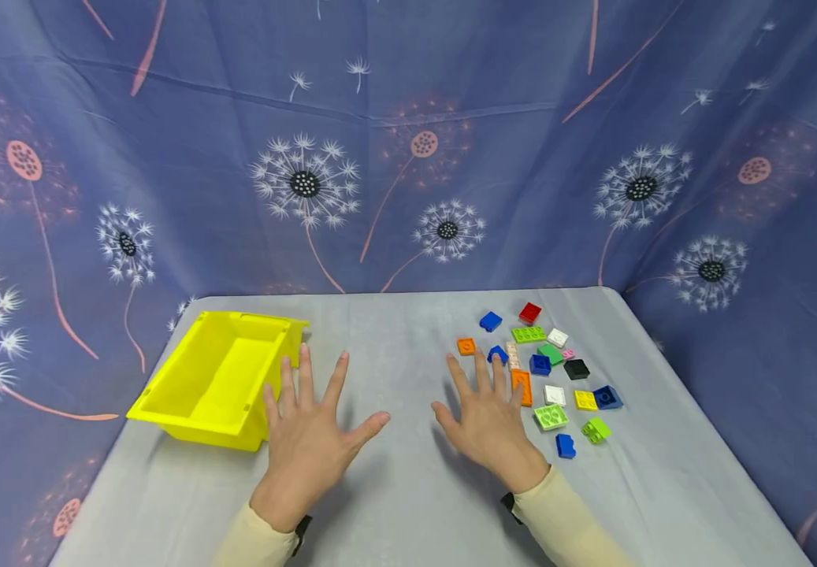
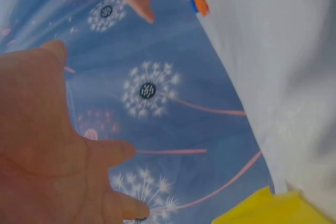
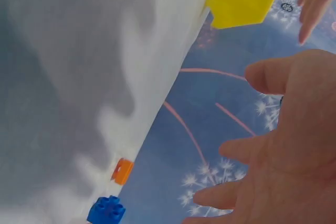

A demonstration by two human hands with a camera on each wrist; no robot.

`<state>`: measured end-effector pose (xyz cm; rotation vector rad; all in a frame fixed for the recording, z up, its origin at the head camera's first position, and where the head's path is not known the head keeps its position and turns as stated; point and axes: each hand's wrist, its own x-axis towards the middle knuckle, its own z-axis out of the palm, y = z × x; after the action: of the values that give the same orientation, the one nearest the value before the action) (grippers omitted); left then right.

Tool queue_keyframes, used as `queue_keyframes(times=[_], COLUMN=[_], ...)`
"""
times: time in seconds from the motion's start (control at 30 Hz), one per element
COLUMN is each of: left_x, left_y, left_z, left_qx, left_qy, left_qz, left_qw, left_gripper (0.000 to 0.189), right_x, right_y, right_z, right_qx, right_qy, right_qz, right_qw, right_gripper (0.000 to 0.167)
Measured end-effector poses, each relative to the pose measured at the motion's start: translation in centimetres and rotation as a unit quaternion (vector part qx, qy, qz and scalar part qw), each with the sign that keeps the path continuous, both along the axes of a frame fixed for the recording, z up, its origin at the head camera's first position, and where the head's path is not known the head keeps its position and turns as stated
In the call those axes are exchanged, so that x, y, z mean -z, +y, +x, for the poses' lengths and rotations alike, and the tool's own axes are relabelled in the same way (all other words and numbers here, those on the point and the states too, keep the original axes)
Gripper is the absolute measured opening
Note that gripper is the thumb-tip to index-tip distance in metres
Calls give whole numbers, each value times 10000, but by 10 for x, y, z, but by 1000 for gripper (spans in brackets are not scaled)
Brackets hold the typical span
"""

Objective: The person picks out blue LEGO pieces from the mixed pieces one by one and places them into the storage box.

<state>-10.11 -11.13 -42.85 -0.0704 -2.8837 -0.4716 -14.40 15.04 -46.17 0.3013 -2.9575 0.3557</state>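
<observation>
Fingers spread, my left hand point(image 1: 312, 441) hovers over the table just right of a yellow bin point(image 1: 195, 429) and holds nothing. My right hand point(image 1: 489, 425), its fingers also spread, is above the table at the left edge of a loose group of toy bricks. Nearest its fingertips are an orange brick point(image 1: 521, 388), a blue brick point(image 1: 497, 354) and a pale pink brick point(image 1: 513, 355). In the right wrist view a blue brick point(image 3: 106, 211) and an orange brick point(image 3: 123, 171) lie below the right hand point(image 3: 294, 150). The left palm point(image 2: 42, 140) fills the left wrist view's left side.
More bricks lie scattered on the right, among them a red brick point(image 1: 530, 313), a black brick point(image 1: 577, 368), a lime brick point(image 1: 551, 417) and a white brick point(image 1: 554, 395). The grey-covered table point(image 1: 408, 520) ends at a blue dandelion-print curtain point(image 1: 507, 157) behind and at both sides.
</observation>
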Motion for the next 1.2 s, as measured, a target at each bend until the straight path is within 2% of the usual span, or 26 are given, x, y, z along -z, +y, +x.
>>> queue_keyframes(times=[0.17, 0.33, 0.5, 0.63, 0.77, 0.9, 1.0, 1.2], left_x=[-9, -16, -24, -29, -31, -32, -30, -27], left_y=[-11, -26, -46, -61, -78, -97, -111, -142], left_z=[1, 2, 0, -3, -6, -6, -6, -6], left_qx=[-116, -356, -621, -791, -983, -1066, -1127, -1437], left_qy=[-70, -149, -61, -170, -318, -345, -327, -443], left_qz=[242, 508, 543, 563, 673, 896, 1021, 1130], left_qw=[9996, 9980, 9966, 9951, 9924, 9897, 9878, 9822], left_gripper=[103, 101, 96, 95, 96, 88, 82, 79], right_x=[4, 6, 5, 6, 8, 8, 8, 6], right_y=[8, 15, 22, 26, 28, 32, 36, 40], right_z=[-10, -19, -28, -33, -39, -44, -48, -55], right_qx=[96, 156, 161, 223, 339, 437, 427, 456], right_qy=[-191, -352, -326, -361, -493, -607, -587, -595], right_qz=[-61, -129, -119, -48, -52, -18, 46, -33], right_qw=[9998, 9992, 9993, 9991, 9982, 9972, 9974, 9972], right_gripper=[81, 83, 86, 91, 92, 92, 92, 87])
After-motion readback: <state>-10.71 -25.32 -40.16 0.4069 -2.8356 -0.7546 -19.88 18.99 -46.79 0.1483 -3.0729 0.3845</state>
